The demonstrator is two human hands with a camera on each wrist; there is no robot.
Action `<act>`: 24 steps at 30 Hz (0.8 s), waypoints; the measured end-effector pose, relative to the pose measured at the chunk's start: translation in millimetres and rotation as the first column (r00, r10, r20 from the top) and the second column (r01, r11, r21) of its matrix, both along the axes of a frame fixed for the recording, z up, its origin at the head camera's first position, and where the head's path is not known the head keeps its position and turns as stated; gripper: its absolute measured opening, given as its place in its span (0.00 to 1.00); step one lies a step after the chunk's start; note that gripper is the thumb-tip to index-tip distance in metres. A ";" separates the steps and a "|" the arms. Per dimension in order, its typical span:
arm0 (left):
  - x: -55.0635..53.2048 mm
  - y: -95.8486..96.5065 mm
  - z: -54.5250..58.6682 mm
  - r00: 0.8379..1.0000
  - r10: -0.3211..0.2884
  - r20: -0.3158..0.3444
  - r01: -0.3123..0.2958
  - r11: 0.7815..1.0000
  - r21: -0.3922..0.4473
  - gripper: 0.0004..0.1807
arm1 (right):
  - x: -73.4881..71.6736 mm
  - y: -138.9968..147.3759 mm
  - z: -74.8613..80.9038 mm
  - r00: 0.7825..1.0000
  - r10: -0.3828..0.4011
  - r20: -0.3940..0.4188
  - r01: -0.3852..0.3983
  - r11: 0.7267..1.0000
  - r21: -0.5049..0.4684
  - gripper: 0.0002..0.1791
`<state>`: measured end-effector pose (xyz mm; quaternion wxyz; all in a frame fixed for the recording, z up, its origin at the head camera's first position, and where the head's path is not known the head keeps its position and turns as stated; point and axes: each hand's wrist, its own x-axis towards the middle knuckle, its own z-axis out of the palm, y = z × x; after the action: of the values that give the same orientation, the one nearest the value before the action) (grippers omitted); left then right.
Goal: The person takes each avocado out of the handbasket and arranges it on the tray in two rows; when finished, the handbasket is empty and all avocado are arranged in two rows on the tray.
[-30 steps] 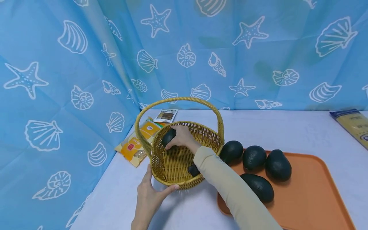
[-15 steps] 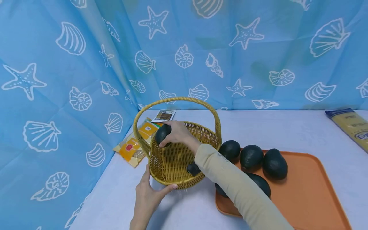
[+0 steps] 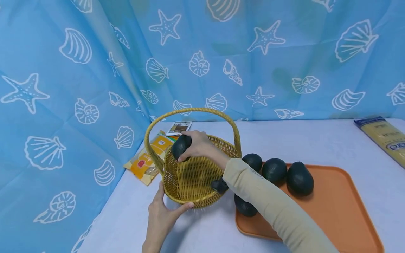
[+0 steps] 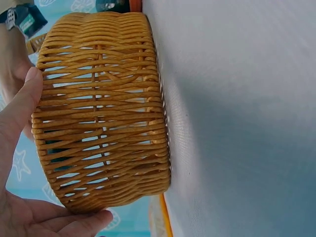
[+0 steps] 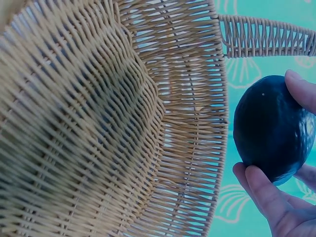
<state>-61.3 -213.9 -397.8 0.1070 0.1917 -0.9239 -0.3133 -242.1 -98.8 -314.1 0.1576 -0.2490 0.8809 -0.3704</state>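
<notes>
My right hand (image 3: pixel 199 144) grips a dark green avocado (image 3: pixel 181 147) above the left side of a wicker basket (image 3: pixel 196 175). In the right wrist view, thumb and fingers hold the avocado (image 5: pixel 271 128) at its sides, apart from the basket rim (image 5: pixel 222 108), with bare weave showing inside. My left hand (image 3: pixel 164 214) holds the basket at its near left side. Its thumb lies at the rim in the left wrist view, and the other fingers (image 4: pixel 89 224) touch the side wall (image 4: pixel 103 118). The basket's tall handle (image 3: pixel 193 110) stands upright.
To the right, several avocados (image 3: pixel 300 178) lie on an orange tray (image 3: pixel 338 203), partly behind the right sleeve (image 3: pixel 269 200). A yellow-orange packet (image 3: pixel 143 165) and a small white packet (image 3: pixel 178 128) lie left of and behind the basket. A yellow bag (image 3: pixel 384 137) lies far right.
My right hand has raised the avocado from inside the basket to above its left rim, and the forearm has risen with it. The left hand keeps its hold on the basket.
</notes>
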 end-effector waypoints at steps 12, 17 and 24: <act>-0.4 0.5 -0.3 1.000 0.010 0.024 -0.011 1.000 0.017 0.69 | 15.0 27.9 4.9 0.998 0.053 -0.037 -0.053 0.998 -0.013 0.52; -0.3 1.1 0.3 1.000 0.007 0.020 -0.007 1.000 0.011 0.69 | 22.5 39.5 8.2 0.995 0.062 -0.075 -0.064 0.998 -0.022 0.53; -0.2 1.4 1.6 0.999 0.013 0.039 -0.014 1.000 0.022 0.68 | 33.3 55.8 10.3 0.992 0.077 -0.102 -0.083 0.995 -0.058 0.52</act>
<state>-61.5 -212.5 -396.2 0.0889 0.2053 -0.9209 -0.3192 -208.8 -43.0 -303.8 0.1204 -0.3072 0.8650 -0.3780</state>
